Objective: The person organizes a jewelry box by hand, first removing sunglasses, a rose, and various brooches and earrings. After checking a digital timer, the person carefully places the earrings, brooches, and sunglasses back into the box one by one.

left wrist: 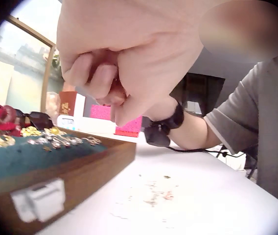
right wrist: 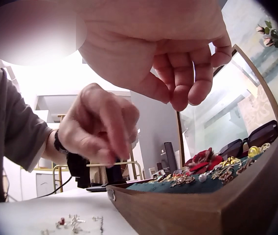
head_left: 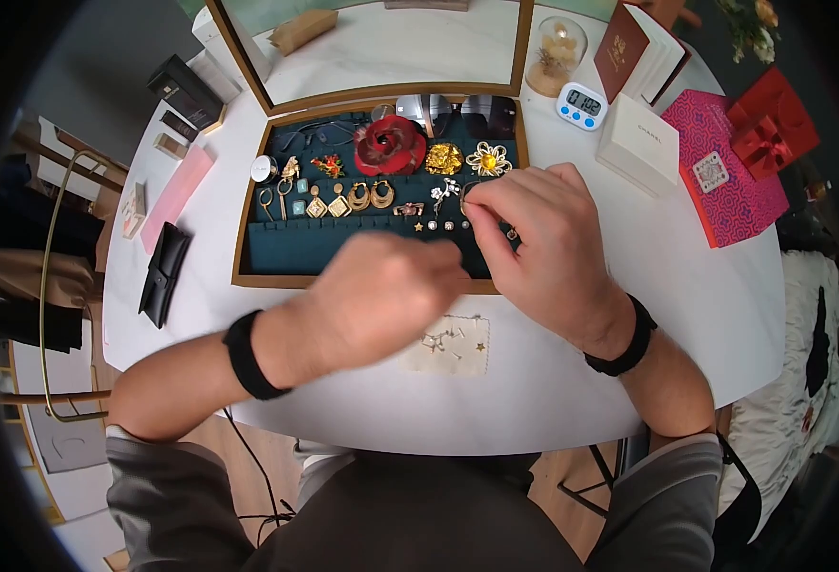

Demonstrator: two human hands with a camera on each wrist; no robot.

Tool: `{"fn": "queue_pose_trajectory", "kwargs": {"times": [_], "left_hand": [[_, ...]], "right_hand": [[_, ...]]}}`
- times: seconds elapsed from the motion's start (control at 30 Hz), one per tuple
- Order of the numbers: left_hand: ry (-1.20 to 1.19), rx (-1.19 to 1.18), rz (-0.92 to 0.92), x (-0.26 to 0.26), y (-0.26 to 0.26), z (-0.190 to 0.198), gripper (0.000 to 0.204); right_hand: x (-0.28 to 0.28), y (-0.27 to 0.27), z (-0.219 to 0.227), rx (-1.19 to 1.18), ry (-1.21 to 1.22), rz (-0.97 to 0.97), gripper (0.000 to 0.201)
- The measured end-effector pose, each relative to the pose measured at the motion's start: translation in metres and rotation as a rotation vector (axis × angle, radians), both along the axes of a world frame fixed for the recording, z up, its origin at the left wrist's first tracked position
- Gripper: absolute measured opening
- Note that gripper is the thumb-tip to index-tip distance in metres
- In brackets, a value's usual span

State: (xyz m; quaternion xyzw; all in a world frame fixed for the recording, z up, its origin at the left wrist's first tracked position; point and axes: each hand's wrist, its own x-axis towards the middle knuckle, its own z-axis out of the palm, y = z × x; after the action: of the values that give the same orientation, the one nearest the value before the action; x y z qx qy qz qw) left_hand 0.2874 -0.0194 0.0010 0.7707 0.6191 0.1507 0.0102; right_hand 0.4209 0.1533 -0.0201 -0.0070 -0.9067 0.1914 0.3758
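A jewelry box [head_left: 343, 281] with a dark green lining stands with its mirrored lid up. My right hand [head_left: 543, 238] is over its right side, thumb and forefinger pinching a thin hoop-shaped piece of jewelry [head_left: 464, 194]. My left hand [head_left: 381, 296], blurred in the head view, is at the box's front edge with its fingers curled; I cannot tell whether it holds anything small. Below the hands lies a cream card [head_left: 475, 357] bearing several small earrings. Inside the box are gold hoop earrings [head_left: 381, 195], a silver flower piece [head_left: 445, 194] and a red flower brooch [head_left: 390, 146].
Sunglasses [head_left: 488, 116] lie along the box's back. To the right stand a timer [head_left: 581, 105], a white box [head_left: 638, 143] and a patterned pink box [head_left: 734, 205]. A black case [head_left: 164, 275] and a pink strip [head_left: 177, 198] are at the left.
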Motion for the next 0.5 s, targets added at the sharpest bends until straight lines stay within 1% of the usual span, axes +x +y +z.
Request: {"fn": "queue_pose_trajectory", "kwargs": {"times": [0.03,0.07,0.13,0.2,0.37,0.43,0.5], "left_hand": [[0.005,-0.041,-0.038,0.009,-0.001,-0.006,0.008],[0.005,-0.040,-0.038,0.016,-0.001,-0.013,0.008],[0.031,-0.146,-0.110,0.027,0.000,-0.025,0.007],[0.011,-0.164,-0.121,0.033,0.002,-0.032,0.006],[-0.009,-0.167,-0.158,0.035,0.005,-0.032,0.005],[0.019,-0.256,-0.170,0.035,0.006,-0.031,0.006],[-0.002,-0.248,-0.170,0.036,0.006,-0.034,0.007]], "right_hand": [[0.000,0.000,0.000,-0.001,-0.004,-0.005,0.009],[0.000,-0.001,0.000,-0.001,-0.004,-0.004,0.009],[0.001,-0.001,0.000,-0.009,-0.025,0.001,0.008],[0.001,-0.001,-0.001,-0.013,-0.006,0.003,0.008],[0.001,-0.001,0.001,-0.022,0.022,-0.003,0.008],[0.001,-0.001,0.002,-0.018,0.018,-0.001,0.008],[0.002,-0.001,0.002,-0.018,0.015,-0.002,0.008]]}}
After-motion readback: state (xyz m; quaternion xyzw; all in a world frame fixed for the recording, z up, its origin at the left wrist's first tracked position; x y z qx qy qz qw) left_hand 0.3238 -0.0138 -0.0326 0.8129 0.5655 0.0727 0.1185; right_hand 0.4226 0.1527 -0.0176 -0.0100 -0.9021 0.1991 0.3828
